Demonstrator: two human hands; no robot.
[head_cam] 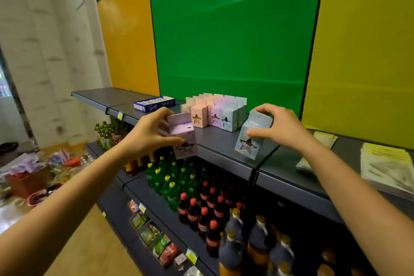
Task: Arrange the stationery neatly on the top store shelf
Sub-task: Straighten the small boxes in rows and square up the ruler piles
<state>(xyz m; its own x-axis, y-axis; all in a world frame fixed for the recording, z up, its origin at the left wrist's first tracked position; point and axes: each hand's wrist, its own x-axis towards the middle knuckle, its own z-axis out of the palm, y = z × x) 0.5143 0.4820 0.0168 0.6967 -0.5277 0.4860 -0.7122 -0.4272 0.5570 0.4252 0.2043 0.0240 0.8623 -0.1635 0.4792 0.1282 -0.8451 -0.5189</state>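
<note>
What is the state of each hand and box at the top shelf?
left hand: grips the purple box.
purple box: tilted, held at shelf edge.
right hand: grips the pale blue box.
pale blue box: tilted over the shelf.
pastel boxes: upright, in rows.
dark blue pack: lying flat.

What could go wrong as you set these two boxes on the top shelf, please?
The purple box, pinched by the left hand, hangs at the front edge of the top shelf; a slip could drop it onto the green bottles below. The pale blue box in the right hand is tilted near that edge and might topple. Pushing either back could knock the standing boxes over.
</note>
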